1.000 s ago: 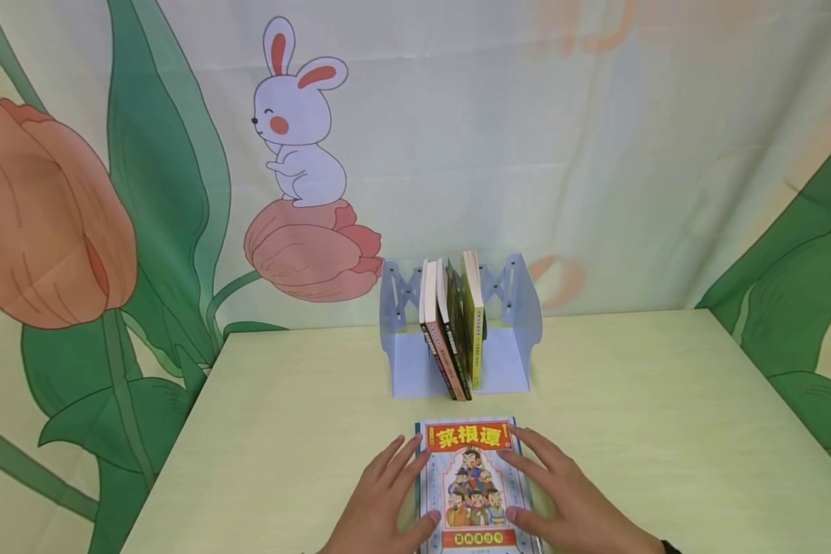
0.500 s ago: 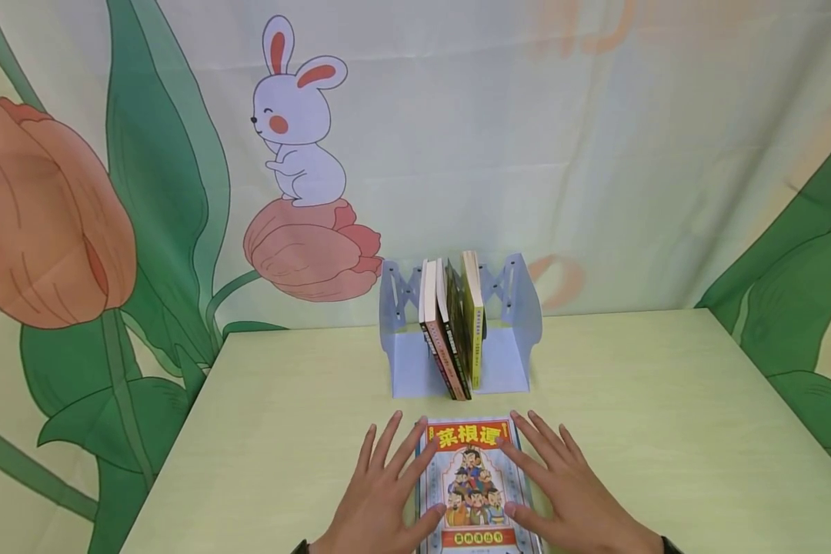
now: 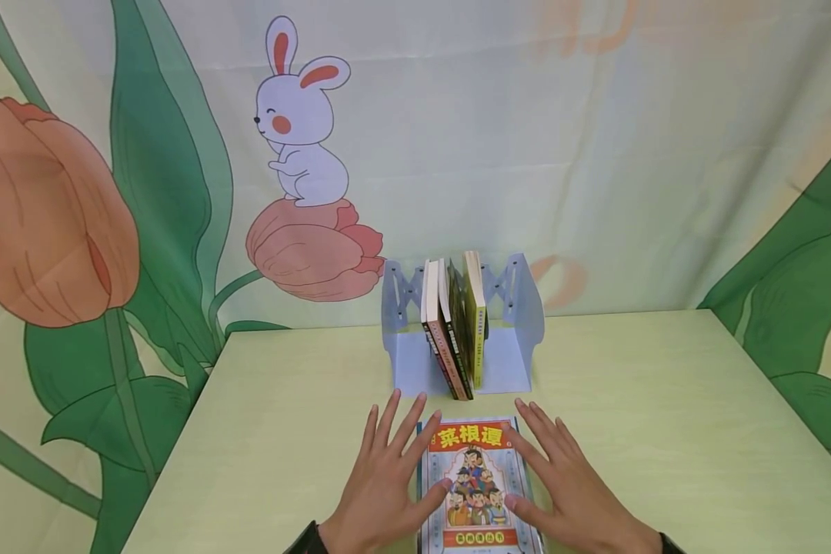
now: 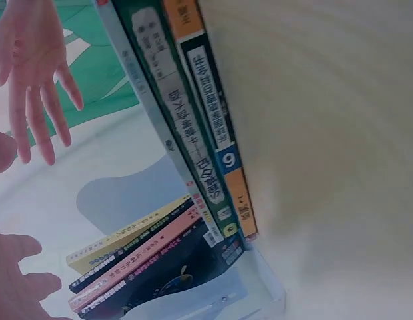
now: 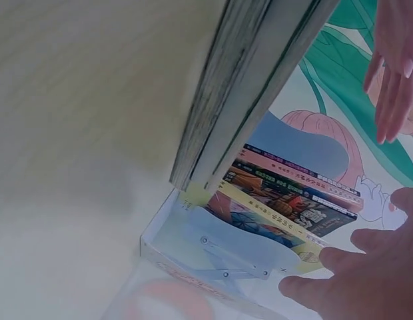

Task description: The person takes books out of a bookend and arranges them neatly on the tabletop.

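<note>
My left hand [image 3: 388, 488] and right hand [image 3: 575, 492] hover on either side of a short stack of books lying near the front of the table. Fingers are spread and straight on both, and neither holds anything. The top book [image 3: 476, 492] has a colourful cover with a red title band and cartoon figures. In the left wrist view, three book spines [image 4: 183, 113] show, one pale, one green, one black and orange. The right wrist view shows the stack's page edges [image 5: 250, 87]. The left thumb overlaps the cover in the head view.
Behind the stack stands a pale blue metal book rack [image 3: 530, 323]. Inside, several thin books [image 3: 450, 346] lean together, beside a yellow-spined book [image 3: 479, 346]. The pale green table [image 3: 305, 400] ends at a curtain printed with a rabbit [image 3: 305, 138] and tulips.
Both hands have moved up and away from the stack's sides, fingers spreading wider and straighter. The stack and the racked books stay in place.
</note>
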A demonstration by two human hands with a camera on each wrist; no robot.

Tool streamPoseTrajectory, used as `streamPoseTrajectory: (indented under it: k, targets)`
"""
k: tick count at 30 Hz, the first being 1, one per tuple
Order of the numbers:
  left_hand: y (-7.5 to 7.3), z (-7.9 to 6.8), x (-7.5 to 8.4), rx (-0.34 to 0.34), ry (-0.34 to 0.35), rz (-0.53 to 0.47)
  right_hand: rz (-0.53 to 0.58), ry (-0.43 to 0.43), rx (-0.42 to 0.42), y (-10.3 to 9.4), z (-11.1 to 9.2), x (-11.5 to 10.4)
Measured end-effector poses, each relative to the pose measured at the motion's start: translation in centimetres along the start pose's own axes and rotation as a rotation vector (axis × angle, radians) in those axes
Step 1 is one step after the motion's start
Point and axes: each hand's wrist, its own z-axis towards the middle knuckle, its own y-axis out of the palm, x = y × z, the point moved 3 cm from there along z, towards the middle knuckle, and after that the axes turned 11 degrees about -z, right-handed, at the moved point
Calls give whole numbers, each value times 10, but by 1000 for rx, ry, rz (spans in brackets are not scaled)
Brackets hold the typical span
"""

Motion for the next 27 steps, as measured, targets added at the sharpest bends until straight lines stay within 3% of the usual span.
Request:
streamPoseTrajectory:
  k: [9, 14, 27]
  targets:
    - [-2, 13, 3, 103, 62, -23, 14, -48, 69, -7, 5, 0]
    - [-4, 21, 3, 105, 41, -44, 20, -33, 61, -10, 7, -1]
    - [-6, 45, 5, 138, -38, -222, 39, -28, 69, -13, 10, -2]
